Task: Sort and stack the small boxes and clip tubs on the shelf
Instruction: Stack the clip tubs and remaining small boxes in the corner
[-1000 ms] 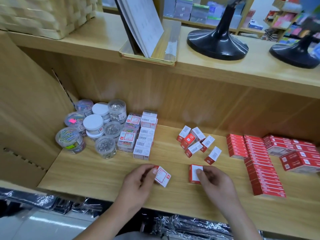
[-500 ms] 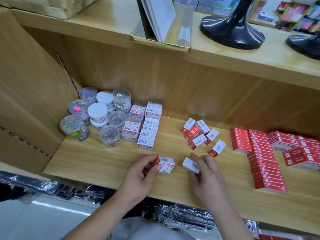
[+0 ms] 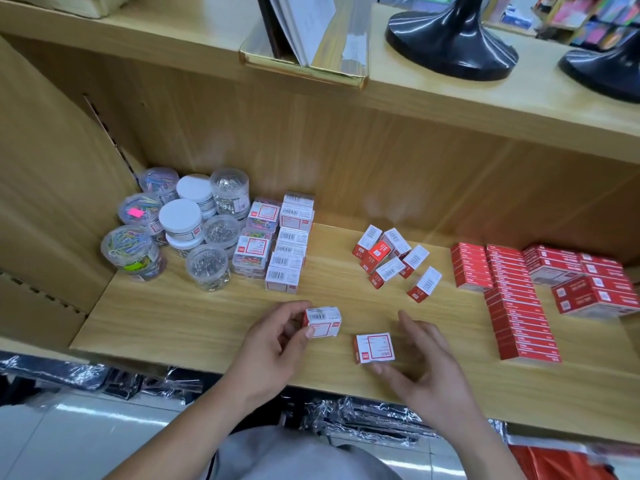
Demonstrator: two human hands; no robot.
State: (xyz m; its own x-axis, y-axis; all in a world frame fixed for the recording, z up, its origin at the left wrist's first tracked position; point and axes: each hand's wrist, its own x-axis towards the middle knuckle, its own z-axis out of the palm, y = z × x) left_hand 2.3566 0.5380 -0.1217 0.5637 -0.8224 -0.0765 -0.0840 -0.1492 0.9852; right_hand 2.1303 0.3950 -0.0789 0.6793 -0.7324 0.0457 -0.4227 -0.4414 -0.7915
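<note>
Head view shows the left hand [image 3: 273, 344] pinching one box [image 3: 322, 322] at the shelf [image 3: 194, 320] front, the right hand [image 3: 426, 362] spread beside a second box [image 3: 374, 347] lying flat, so stacking them askew could topple the pair toward the loose boxes [image 3: 391, 258] beyond.

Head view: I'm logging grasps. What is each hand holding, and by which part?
The left hand pinches a small box by its left end. The right hand holds nothing, open beside a second box on the shelf.
</note>
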